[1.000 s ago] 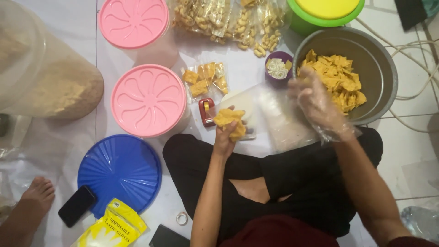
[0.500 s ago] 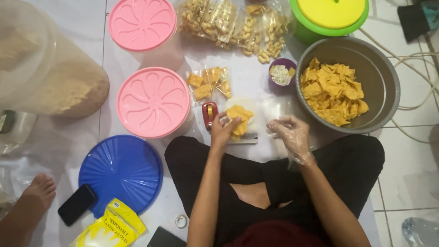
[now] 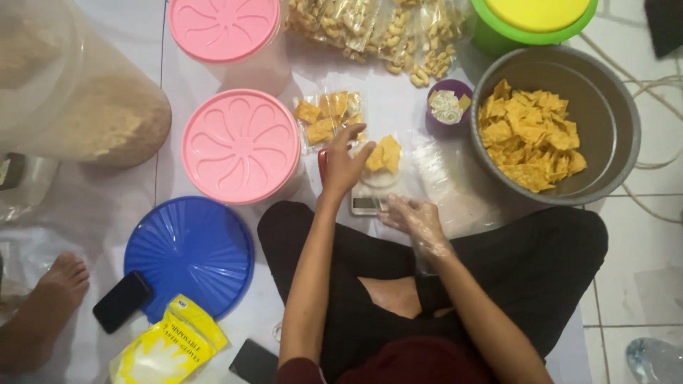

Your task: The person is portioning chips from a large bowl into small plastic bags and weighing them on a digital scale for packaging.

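Observation:
My left hand grips the left edge of a small clear bag of yellow chips, which rests on a little kitchen scale in front of my crossed legs. A thin plastic glove covers my right hand. It hovers low just right of the scale's display, fingers loosely apart and holding nothing. A grey metal bowl with a heap of yellow chips stands to the right. A filled chip bag lies just beyond my left hand.
Two pink-lidded tubs and a blue lid are at left, with a phone and a yellow glove packet. Snack bags, a purple cup, a green bucket. Another person's foot is at far left.
My left hand has moved the chip bag a little farther away and set it on the scale. My gloved right hand came back from the bowl and lowered beside the scale.

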